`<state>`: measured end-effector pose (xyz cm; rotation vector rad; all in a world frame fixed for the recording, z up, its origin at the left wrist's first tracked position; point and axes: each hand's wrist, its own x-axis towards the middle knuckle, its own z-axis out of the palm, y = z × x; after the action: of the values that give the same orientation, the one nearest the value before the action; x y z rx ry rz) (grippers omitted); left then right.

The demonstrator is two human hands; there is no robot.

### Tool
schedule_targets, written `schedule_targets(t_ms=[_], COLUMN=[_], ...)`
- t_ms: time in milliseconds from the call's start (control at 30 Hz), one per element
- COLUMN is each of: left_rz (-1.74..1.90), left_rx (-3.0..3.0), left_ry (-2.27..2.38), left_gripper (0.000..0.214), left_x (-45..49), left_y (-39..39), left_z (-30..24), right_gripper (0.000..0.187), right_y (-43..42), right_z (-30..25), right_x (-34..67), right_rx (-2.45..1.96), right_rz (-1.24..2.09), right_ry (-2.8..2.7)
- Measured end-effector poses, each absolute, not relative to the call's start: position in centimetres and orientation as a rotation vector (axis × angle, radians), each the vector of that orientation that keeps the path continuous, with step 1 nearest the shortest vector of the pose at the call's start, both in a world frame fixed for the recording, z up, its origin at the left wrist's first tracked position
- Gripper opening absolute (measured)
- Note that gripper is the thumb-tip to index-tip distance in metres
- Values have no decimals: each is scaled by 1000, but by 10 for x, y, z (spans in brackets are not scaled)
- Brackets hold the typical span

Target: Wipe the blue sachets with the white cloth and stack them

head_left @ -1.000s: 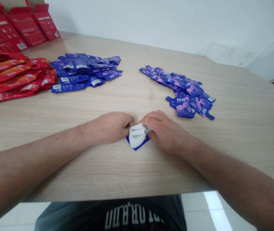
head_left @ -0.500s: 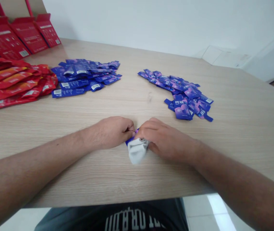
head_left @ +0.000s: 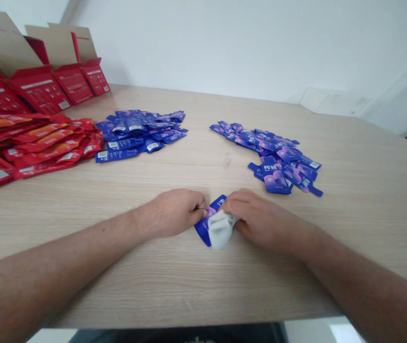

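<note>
A blue-and-purple packet [head_left: 202,231] lies tilted on the table between my hands. With bent fingers pressed together, my left hand [head_left: 177,212] grips its left edge. My right hand [head_left: 260,217] is closed on a pale grey-white cloth [head_left: 220,230], which hangs over the packet's right side and hides part of it. The right fingertips rest at the packet's upper part.
A loose pile of blue-purple packets [head_left: 274,174] lies beyond my right hand. Further left are a second blue pile [head_left: 142,131] and a heap of red packets [head_left: 46,143]. Open red boxes [head_left: 39,88] stand at the back left against the white wall [head_left: 224,47].
My right hand and the cloth have shifted right along the packet, so more of its blue face shows. The camera view has tilted up, revealing more of the red boxes.
</note>
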<state>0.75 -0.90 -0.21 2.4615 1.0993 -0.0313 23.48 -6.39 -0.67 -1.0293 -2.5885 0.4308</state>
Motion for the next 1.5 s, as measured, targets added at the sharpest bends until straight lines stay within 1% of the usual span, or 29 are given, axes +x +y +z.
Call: schedule_targets(t_ms=[100,267,400,467,633,733,833,1000,1167,1233,1367,1500], left_rz=[-33,-20,-18,-13,9,13,6,16,33,33,24,21], left_rx=[2454,2453,2470,2476,2470,2476,2490,2463,2469,2471,2459,2456], left_ry=[1126,1108,1119,1135,1111,1127,1138,1106,1120,1119,1115,1130], left_gripper=[24,25,22,22,27,25,22,27,23,23,27,24], left_x=[8,7,7,7,7,7,7,6,6,6,5,6], left_y=[-10,-11,-12,-12,-12,-13,-13,-12,-11,-11,-12,-12], left_z=[-2,-2,-2,-2,-2,-2,-2,-4,-4,-4,-3,-3], right_gripper=[22,24,26,26,23,26,24,22,25,24,22,25], right_y=[-60,-70,-64,-63,-69,-63,-60,-70,-60,-61,-70,-62], right_z=[-9,-5,-10,-12,-9,-12,-14,-7,-14,-14,-9,-11], right_x=[233,228,234,232,230,234,231,227,236,233,230,236], right_rx=[-1140,-890,-1114,-1145,-915,-1067,-1147,-899,-1154,-1130,-937,-1140], right_rz=[313,513,368,360,509,390,339,509,332,339,490,364], right_ry=[-2487,-2707,-2528,-2485,-2699,-2573,-2466,-2699,-2508,-2508,-2699,-2559])
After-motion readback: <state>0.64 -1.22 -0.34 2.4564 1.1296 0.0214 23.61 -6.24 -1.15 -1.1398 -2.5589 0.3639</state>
